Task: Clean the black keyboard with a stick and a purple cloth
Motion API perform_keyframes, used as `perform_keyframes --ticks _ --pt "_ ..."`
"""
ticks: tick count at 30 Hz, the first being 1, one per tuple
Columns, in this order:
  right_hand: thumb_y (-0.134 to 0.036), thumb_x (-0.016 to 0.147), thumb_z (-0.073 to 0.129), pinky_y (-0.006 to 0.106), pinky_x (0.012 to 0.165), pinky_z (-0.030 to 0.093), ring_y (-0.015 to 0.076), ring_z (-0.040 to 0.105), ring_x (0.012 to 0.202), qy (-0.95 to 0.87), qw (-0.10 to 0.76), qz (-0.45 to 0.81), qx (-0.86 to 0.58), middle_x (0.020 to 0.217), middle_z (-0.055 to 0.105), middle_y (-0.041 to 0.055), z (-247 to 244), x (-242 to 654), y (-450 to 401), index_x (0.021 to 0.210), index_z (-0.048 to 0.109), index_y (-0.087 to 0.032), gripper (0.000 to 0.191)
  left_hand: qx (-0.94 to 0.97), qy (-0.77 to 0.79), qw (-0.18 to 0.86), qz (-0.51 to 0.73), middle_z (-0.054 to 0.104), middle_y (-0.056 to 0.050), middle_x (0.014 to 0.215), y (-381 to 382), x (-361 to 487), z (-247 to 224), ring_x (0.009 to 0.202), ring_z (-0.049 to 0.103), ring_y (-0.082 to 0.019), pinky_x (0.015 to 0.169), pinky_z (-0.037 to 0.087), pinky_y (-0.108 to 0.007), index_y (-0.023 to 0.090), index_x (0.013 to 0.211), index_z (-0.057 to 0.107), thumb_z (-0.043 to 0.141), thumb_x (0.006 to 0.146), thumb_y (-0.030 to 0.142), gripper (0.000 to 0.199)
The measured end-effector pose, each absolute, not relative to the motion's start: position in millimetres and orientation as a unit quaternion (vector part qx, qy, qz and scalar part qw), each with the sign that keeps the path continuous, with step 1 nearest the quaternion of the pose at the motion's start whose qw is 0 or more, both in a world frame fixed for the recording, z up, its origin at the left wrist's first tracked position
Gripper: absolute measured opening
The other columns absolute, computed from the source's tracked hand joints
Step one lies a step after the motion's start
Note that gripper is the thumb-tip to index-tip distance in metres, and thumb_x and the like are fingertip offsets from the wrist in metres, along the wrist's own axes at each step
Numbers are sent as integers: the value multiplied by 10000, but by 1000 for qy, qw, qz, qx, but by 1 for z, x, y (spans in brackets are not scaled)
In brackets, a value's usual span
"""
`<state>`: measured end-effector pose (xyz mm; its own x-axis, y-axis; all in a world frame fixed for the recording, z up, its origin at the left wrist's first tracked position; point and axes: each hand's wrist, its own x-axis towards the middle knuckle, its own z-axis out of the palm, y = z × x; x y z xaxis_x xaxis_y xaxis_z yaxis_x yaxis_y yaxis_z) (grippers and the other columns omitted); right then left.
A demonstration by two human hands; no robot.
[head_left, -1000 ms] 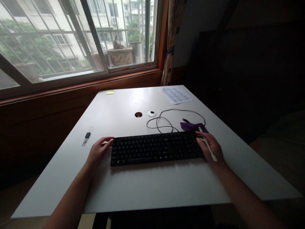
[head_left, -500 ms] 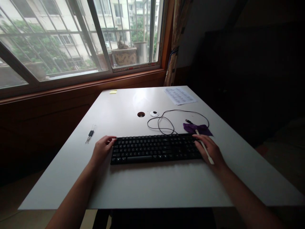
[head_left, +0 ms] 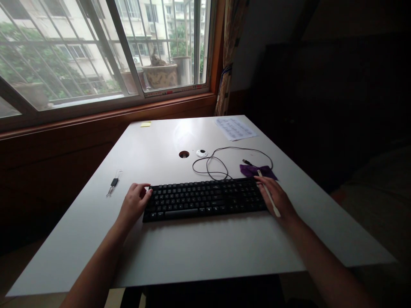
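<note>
A black computer keyboard lies on the white desk, with its long side facing me. My left hand is closed at its left end, thumb and fingers on the edge. At the opposite end, my right hand has its fingers on the keyboard's right edge. That hand also holds a slim white stick, wider at its near end; its exact kind is unclear. Just beyond the right hand is a crumpled purple cloth. The keyboard's black cable loops behind it, and its USB plug rests near the cloth.
The white desk has a cable hole with a round white cover beside it. A black binder clip lies at left, a yellow sticky note and printed sheets at the far side. A barred window stands beyond.
The view has turned slightly to the right, so everything sits a little further left. Both hands and the keyboard keep the same place on the desk.
</note>
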<state>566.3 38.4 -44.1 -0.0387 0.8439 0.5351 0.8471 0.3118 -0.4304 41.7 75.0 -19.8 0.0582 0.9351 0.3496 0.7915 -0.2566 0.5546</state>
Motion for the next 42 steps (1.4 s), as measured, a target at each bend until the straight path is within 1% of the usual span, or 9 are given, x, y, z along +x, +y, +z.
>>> perform_keyframes --ticks 8,16,24,27,30,33,36,40,42 --pt "-269 1002 433 504 1080 478 322 575 1265 -763 269 -129 -573 1377 601 141 -24 618 56 1434 551 -216 451 710 608 124 333 579 -53 958 79 33 -26 837 651 -228 828 573 -398 202 1090 722 535 950 498 377" --pt "-143 904 459 510 1064 468 287 579 1253 -793 198 -82 -570 1373 645 84 -32 630 80 1442 552 -255 558 695 612 178 332 637 -64 996 84 24 -25 882 683 -234 833 587 -376 212 1031 753 544 926 560 420" --pt "-255 940 457 517 1040 491 305 621 1200 -755 275 -18 -595 1292 680 117 -41 616 71 1353 622 -222 446 694 604 185 345 676 -68 1011 84 25 -22 936 682 -242 834 580 -364 209 1010 753 563 927 529 382" --pt "-285 952 468 493 1074 474 291 604 1224 -722 313 -11 -617 1290 666 107 -42 611 59 1325 633 -236 411 694 601 184 352 679 -69 1003 83 26 -21 934 679 -238 826 581 -353 207 998 753 557 937 519 374" --pt "-314 962 483 443 1046 498 271 616 1198 -691 349 -9 -633 1270 662 96 -46 611 50 1292 650 -245 376 690 601 166 368 686 -75 1003 83 23 -20 936 681 -230 800 582 -330 201 986 746 546 950 497 359" --pt "-347 957 502 389 931 554 261 652 1130 -673 375 -19 -637 1214 686 87 -49 613 48 1222 686 -256 336 676 622 107 379 695 -64 995 83 11 -19 891 688 -209 749 578 -297 211 991 740 537 956 474 335" --pt "-374 943 514 391 845 574 278 676 1074 -650 393 -40 -649 1156 709 80 -49 616 48 1136 713 -274 295 636 665 23 391 691 -73 1003 83 -11 -15 851 678 -211 768 563 -313 201 1021 728 509 964 448 335" --pt "-390 938 506 440 859 558 306 681 1066 -632 403 -30 -661 1156 717 74 -47 617 48 1111 708 -298 281 580 713 -50 391 672 -112 982 84 -48 -10 860 645 -262 890 516 -412 164 1043 721 504 946 426 353" --pt "-391 926 517 445 870 550 303 691 1034 -628 406 -34 -663 1133 726 66 -48 617 48 1084 714 -300 269 587 735 -64 333 677 -120 998 87 -66 -13 858 640 -271 916 497 -426 163 1086 722 526 926 445 380"
